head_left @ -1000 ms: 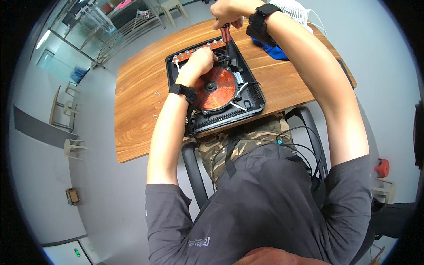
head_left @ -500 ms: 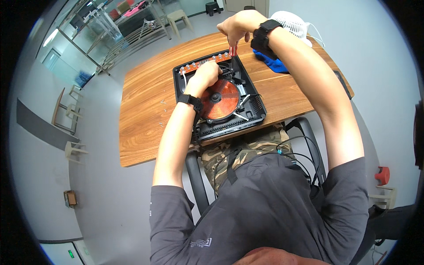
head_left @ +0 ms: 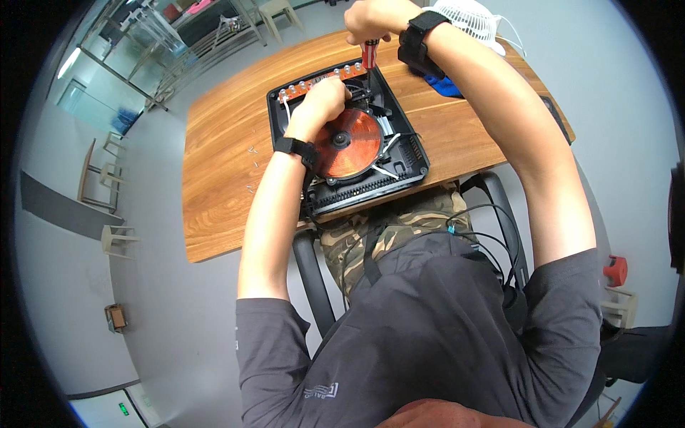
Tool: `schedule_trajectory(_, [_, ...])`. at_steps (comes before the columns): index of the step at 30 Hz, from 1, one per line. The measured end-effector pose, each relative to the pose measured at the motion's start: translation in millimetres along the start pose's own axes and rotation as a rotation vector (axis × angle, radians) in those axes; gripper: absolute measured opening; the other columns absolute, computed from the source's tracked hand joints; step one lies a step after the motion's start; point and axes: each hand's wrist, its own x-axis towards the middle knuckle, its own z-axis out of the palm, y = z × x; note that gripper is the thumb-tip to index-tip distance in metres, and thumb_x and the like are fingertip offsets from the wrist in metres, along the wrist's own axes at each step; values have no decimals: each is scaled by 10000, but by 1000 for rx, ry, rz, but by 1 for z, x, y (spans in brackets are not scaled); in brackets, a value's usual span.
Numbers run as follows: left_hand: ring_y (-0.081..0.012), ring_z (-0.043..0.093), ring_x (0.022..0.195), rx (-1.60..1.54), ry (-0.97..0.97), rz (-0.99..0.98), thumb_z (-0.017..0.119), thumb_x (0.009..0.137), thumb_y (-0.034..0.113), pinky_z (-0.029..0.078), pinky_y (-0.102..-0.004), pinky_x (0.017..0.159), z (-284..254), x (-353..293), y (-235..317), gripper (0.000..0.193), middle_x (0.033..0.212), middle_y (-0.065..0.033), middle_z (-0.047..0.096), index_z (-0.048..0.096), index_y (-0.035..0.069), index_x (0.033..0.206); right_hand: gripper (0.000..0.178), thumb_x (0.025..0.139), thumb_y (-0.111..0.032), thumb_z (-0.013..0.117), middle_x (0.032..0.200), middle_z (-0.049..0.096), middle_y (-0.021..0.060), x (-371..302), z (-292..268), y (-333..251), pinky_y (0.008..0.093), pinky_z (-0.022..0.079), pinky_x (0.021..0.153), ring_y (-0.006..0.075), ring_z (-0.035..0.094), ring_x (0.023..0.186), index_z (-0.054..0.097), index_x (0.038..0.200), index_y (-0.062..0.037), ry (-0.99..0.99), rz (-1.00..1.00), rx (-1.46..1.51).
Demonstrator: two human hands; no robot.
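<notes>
An opened induction cooker's black casing (head_left: 414, 145) lies on the wooden table in front of me, its flat round copper coil (head_left: 362, 146) exposed. Along the casing's far side runs an orange circuit board (head_left: 335, 73) with several round buttons. My right hand (head_left: 372, 21) grips a screwdriver (head_left: 369, 55) with a red and white handle from above; it stands upright, its shaft pointing down into the far right part of the casing. Closed fingers of my left hand (head_left: 322, 101) rest at the far edge of the coil; what they hold, if anything, is hidden.
Several small screws (head_left: 253, 150) lie on the table (head_left: 221, 164) left of the casing. A white fan (head_left: 471, 25) stands at the far right, near a blue cloth (head_left: 444, 85). A dark flat object (head_left: 556, 118) sits at the table's right edge. Chair armrests flank my lap.
The view has shifted, so the table and casing sit slightly higher and further left. My right hand still holds the screwdriver upright, and my left hand stays at the coil's far edge.
</notes>
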Motion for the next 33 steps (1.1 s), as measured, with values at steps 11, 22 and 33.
schedule_trajectory(11, [-374, 683, 978, -22, 80, 33, 597, 806, 2, 530, -422, 898, 8, -1, -8, 265, 989, -233, 711, 778, 46, 994, 473, 761, -202, 845, 985, 716, 145, -19, -21, -15, 333, 599, 620, 236, 734, 807, 590, 1114, -18, -183, 1, 111])
schedule_trajectory(22, [-372, 681, 992, -22, 47, 11, 589, 787, -18, 527, -413, 903, 5, -3, 3, 308, 1002, -229, 712, 775, 41, 1026, 289, 875, -257, 663, 839, 738, 152, 11, 8, -8, 358, 598, 616, 248, 733, 704, 729, 956, 12, -63, 106, 108])
schedule_trajectory(33, [-357, 692, 985, -5, 37, -21, 596, 815, -19, 542, -416, 886, 6, -2, -3, 284, 1013, -227, 715, 776, 49, 1024, 363, 783, -298, 811, 785, 705, 108, -7, -7, 4, 332, 575, 608, 215, 706, 717, 710, 972, -6, -120, -69, 148])
